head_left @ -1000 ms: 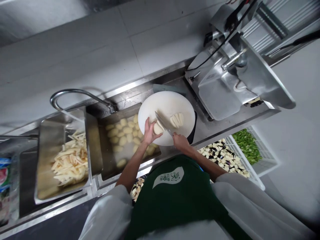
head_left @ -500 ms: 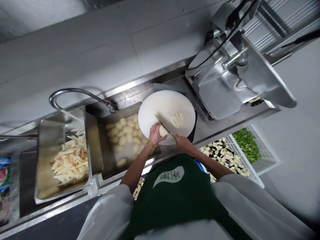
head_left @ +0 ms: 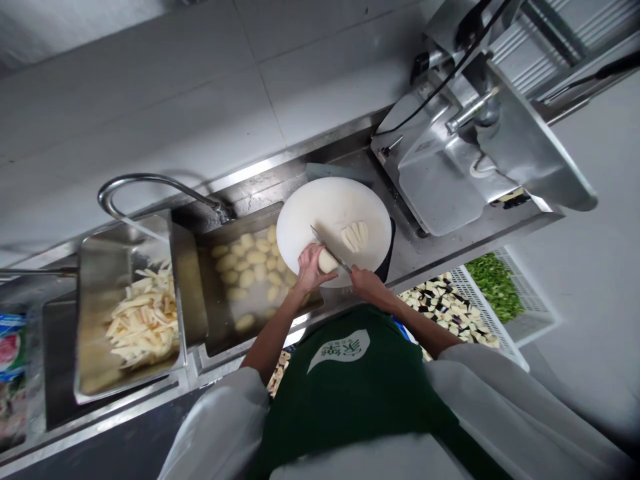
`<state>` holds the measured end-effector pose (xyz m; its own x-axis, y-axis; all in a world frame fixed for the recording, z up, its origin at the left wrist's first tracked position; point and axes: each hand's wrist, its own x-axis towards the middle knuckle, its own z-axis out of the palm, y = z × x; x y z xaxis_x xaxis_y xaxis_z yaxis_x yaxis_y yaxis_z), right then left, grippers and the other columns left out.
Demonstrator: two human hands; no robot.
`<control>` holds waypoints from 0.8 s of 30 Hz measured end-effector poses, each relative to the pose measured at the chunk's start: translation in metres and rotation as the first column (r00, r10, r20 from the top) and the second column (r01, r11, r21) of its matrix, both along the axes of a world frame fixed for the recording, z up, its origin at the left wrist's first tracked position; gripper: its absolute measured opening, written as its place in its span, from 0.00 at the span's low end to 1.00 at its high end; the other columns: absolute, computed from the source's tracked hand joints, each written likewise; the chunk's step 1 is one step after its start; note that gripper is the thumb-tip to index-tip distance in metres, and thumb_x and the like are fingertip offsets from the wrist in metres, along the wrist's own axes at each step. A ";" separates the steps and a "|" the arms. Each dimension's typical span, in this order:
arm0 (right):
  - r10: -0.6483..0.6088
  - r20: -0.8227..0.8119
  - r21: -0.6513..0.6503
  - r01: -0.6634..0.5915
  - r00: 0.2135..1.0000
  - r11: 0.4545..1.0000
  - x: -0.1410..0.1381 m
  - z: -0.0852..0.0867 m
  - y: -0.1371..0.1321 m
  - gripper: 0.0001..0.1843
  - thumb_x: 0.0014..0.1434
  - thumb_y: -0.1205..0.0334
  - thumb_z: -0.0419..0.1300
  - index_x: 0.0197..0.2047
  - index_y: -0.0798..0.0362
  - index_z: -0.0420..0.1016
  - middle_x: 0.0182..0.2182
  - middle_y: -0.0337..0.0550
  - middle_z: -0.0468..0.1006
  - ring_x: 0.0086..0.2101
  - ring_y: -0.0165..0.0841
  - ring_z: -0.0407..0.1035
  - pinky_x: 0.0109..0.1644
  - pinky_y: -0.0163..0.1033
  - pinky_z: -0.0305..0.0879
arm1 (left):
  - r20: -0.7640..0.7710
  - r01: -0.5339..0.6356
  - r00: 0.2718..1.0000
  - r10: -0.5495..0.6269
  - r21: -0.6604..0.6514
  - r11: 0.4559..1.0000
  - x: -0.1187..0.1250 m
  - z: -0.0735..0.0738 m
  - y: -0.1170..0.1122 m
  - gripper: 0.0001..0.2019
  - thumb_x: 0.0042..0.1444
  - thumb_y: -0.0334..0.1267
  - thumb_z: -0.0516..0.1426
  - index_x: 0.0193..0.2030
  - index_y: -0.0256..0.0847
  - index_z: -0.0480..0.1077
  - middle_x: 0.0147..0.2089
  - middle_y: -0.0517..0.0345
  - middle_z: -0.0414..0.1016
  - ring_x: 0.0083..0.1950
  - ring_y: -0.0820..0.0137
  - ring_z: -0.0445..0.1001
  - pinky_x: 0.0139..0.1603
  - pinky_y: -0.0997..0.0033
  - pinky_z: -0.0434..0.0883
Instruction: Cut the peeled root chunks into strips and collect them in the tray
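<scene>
Both grips unchanged: left hand [head_left: 309,268] clasps the potato [head_left: 327,261], right hand [head_left: 365,284] fingers closed round the knife [head_left: 321,239].

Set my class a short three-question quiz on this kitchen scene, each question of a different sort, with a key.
1. True or false: the right hand holds the knife.
2. The left hand steadies: A) a peeled potato piece; B) a green pepper; C) a tap.
3. Fill the gap: the cut slices lie on a white cutting board whose shape is ___.
Key: 1 true; 2 A; 3 round.
</scene>
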<state>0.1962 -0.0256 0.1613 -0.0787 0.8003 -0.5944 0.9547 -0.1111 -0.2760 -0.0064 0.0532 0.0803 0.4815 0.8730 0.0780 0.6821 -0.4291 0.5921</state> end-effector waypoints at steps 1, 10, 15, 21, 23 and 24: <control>-0.004 0.003 -0.001 0.004 1.000 1.000 0.000 0.001 0.001 0.18 0.72 0.63 0.43 0.57 0.60 0.66 0.43 0.59 0.81 0.45 0.45 0.78 0.48 0.43 0.68 | 0.034 -0.023 0.999 0.023 0.023 0.999 -0.001 0.000 -0.002 0.31 0.56 0.47 0.66 0.64 0.43 0.63 0.63 0.42 0.63 0.66 0.52 0.62 0.65 0.50 0.63; -0.019 0.054 -0.018 0.020 0.998 1.000 -0.007 0.040 -0.015 0.17 0.73 0.64 0.40 0.56 0.58 0.65 0.41 0.60 0.81 0.46 0.47 0.78 0.48 0.44 0.68 | 0.057 0.077 0.995 -0.078 0.019 0.997 0.005 -0.012 0.003 0.10 0.67 0.39 0.52 0.44 0.44 0.75 0.49 0.46 0.72 0.54 0.59 0.69 0.60 0.52 0.68; -0.001 0.032 -0.056 0.003 0.999 0.998 -0.008 0.067 -0.035 0.14 0.71 0.67 0.42 0.51 0.57 0.66 0.38 0.56 0.81 0.42 0.44 0.78 0.43 0.41 0.67 | 0.081 0.085 0.993 -0.086 0.022 0.996 0.005 -0.017 0.005 0.11 0.67 0.40 0.52 0.45 0.44 0.76 0.49 0.46 0.73 0.53 0.59 0.69 0.59 0.51 0.69; 0.062 0.048 -0.081 -0.058 0.997 0.995 -0.020 0.051 -0.004 0.16 0.67 0.74 0.45 0.54 0.61 0.66 0.42 0.60 0.80 0.46 0.44 0.77 0.47 0.40 0.67 | 0.072 0.054 0.996 -0.051 -0.044 0.998 0.008 -0.019 0.002 0.11 0.66 0.40 0.53 0.45 0.45 0.77 0.51 0.45 0.73 0.57 0.57 0.68 0.62 0.48 0.67; 0.063 0.068 -0.094 -0.056 0.996 0.994 -0.029 0.033 0.015 0.17 0.68 0.72 0.44 0.56 0.63 0.66 0.45 0.63 0.79 0.49 0.44 0.76 0.50 0.41 0.66 | 0.081 0.054 0.995 -0.050 -0.050 0.997 0.008 -0.020 0.001 0.10 0.67 0.40 0.53 0.45 0.44 0.76 0.51 0.46 0.73 0.58 0.57 0.67 0.63 0.49 0.67; 0.054 0.072 -0.100 -0.046 0.996 0.994 -0.033 0.024 0.023 0.18 0.70 0.71 0.43 0.57 0.64 0.65 0.46 0.64 0.79 0.49 0.45 0.76 0.51 0.42 0.66 | 0.096 0.054 0.994 -0.050 -0.036 0.998 0.007 -0.021 0.000 0.10 0.67 0.40 0.53 0.46 0.44 0.76 0.51 0.46 0.73 0.58 0.58 0.68 0.63 0.49 0.67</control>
